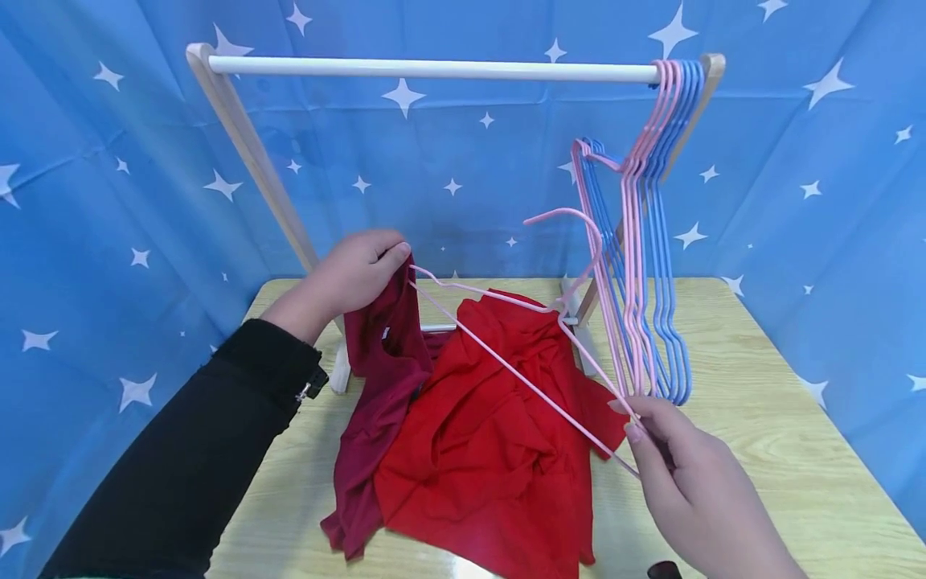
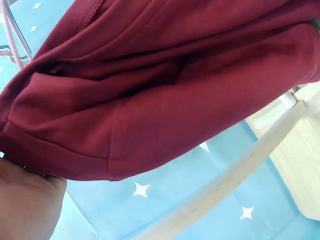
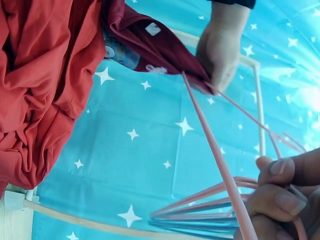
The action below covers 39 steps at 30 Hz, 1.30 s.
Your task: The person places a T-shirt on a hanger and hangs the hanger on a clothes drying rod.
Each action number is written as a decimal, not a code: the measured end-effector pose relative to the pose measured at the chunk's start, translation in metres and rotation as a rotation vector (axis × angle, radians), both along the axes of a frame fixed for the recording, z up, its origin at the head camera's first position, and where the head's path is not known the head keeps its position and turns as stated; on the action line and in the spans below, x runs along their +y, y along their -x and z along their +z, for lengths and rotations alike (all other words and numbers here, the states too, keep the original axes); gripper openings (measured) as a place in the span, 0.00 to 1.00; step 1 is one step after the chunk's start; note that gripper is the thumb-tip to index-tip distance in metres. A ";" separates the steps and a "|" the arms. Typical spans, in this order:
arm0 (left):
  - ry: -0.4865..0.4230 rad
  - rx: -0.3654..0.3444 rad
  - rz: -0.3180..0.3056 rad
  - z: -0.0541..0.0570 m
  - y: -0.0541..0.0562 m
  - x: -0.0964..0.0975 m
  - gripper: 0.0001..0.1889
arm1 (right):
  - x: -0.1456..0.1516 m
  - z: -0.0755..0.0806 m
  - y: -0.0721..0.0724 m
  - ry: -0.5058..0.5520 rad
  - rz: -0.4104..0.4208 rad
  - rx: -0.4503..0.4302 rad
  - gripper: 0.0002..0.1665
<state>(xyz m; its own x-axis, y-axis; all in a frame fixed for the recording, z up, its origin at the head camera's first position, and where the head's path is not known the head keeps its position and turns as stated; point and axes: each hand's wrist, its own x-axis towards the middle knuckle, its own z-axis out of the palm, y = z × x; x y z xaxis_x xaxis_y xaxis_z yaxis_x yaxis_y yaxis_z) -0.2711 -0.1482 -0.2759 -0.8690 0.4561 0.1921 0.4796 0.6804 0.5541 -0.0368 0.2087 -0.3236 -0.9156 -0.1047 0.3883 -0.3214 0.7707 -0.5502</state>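
Note:
My left hand (image 1: 354, 273) pinches the upper edge of a maroon garment (image 1: 376, 386), which hangs down to the table in folds. With my right hand (image 1: 690, 478) I grip one end of a pink clothes hanger (image 1: 560, 308), hook upward. The hanger's other end meets the maroon fabric by my left fingers; in the right wrist view it goes in at the cloth's edge, its tip hidden. A bright red garment (image 1: 499, 426) lies crumpled on the table between my hands. The left wrist view is mostly filled by maroon cloth (image 2: 165, 120) with seams.
A wooden rack with a white rail (image 1: 434, 69) stands behind the clothes. Pink and blue hangers (image 1: 661, 241) crowd the rail's right end, close above my right hand. A small dark object (image 1: 663, 570) shows at the front edge. Blue star-patterned curtains (image 1: 448, 145) surround the table (image 1: 767, 418).

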 end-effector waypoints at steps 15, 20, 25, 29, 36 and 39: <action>0.050 0.157 -0.252 0.013 -0.036 0.054 0.15 | -0.006 -0.005 0.009 0.087 0.063 0.187 0.25; 0.070 0.162 -0.322 0.023 -0.056 0.075 0.10 | -0.014 -0.006 0.012 0.091 0.065 0.178 0.23; 0.134 0.244 -0.296 0.027 -0.061 0.076 0.11 | -0.018 -0.005 0.013 0.087 0.082 0.143 0.24; 0.141 0.273 -0.249 0.029 -0.058 0.067 0.13 | -0.020 -0.001 0.012 0.053 0.124 0.081 0.26; -0.013 0.225 -0.165 0.028 -0.046 0.045 0.17 | -0.005 -0.014 0.010 0.218 0.319 0.011 0.22; -0.088 0.224 -0.142 0.027 -0.042 0.036 0.17 | -0.003 -0.027 0.015 0.356 0.469 0.000 0.25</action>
<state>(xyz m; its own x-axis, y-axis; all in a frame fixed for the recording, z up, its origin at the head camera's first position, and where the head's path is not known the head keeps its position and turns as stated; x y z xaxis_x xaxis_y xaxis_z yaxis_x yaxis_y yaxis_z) -0.2293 -0.1117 -0.2490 -0.7291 0.5430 0.4166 0.6838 0.5519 0.4774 -0.0522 0.2060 -0.3508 -0.8030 -0.3615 0.4738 -0.5833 0.3137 -0.7492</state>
